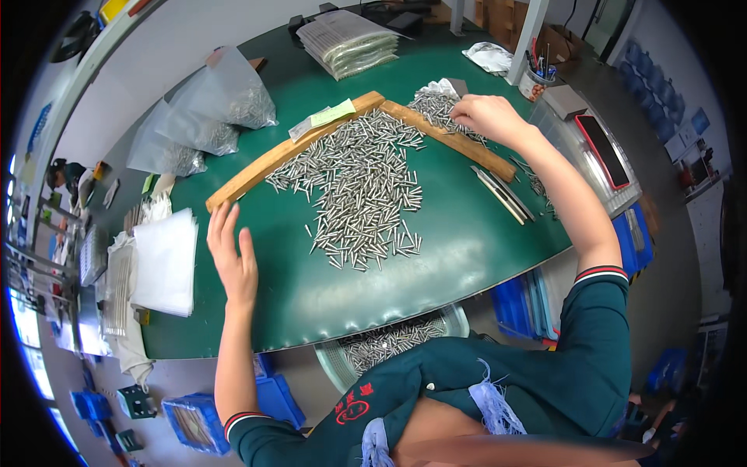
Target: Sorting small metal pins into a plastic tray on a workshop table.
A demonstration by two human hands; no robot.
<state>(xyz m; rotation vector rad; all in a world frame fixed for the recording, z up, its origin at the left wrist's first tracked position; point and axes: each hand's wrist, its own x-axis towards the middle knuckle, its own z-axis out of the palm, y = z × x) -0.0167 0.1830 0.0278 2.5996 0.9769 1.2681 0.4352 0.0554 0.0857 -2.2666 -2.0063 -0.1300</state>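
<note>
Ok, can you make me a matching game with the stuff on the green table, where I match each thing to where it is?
Things:
1. left hand
2. right hand
3. pile of metal pins
4. stack of white sheets

Places:
A. inside the angle of the two wooden strips
B. at the table's left edge
C. flat on the green mat, near the left strip's end
D. beyond the right strip, on a smaller heap of pins

Pairs: 1-C, 2-D, 3-A, 4-B

Single head-worn fisheye view, looking steeply down from above; close over green table (467,249), edges bending toward rim
</note>
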